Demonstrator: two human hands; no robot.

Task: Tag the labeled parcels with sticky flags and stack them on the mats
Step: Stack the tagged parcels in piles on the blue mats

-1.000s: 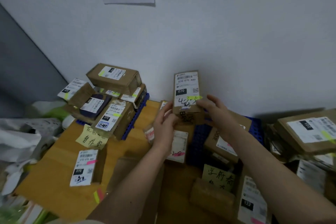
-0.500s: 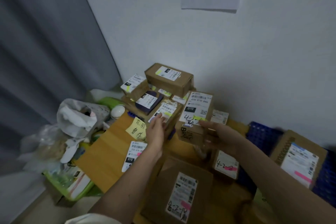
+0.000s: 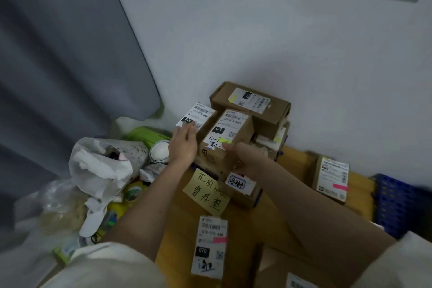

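Observation:
A small brown parcel (image 3: 228, 133) with a white 070 label and a yellow-green sticky flag sits on top of the stack of parcels (image 3: 250, 105) by the wall. My right hand (image 3: 243, 159) grips its near right side, thumb on the label's lower edge. My left hand (image 3: 183, 145) lies flat against the parcel's left side, fingers straight, reaching up to another labeled box (image 3: 196, 116). A yellow handwritten note (image 3: 207, 192) hangs at the front of the stack. The mat under the stack is almost wholly hidden.
A flat parcel with a pink flag (image 3: 210, 245) lies on the wooden surface (image 3: 289, 213) near me. Another pink-flagged box (image 3: 332, 180) stands to the right, beside a blue crate mat (image 3: 395, 203). Plastic bags (image 3: 100, 168) and a bowl (image 3: 160, 152) clutter the left.
Both hands carried the yellow-flagged parcel leftward and set it onto the stack by the wall. The view swung left and down with it.

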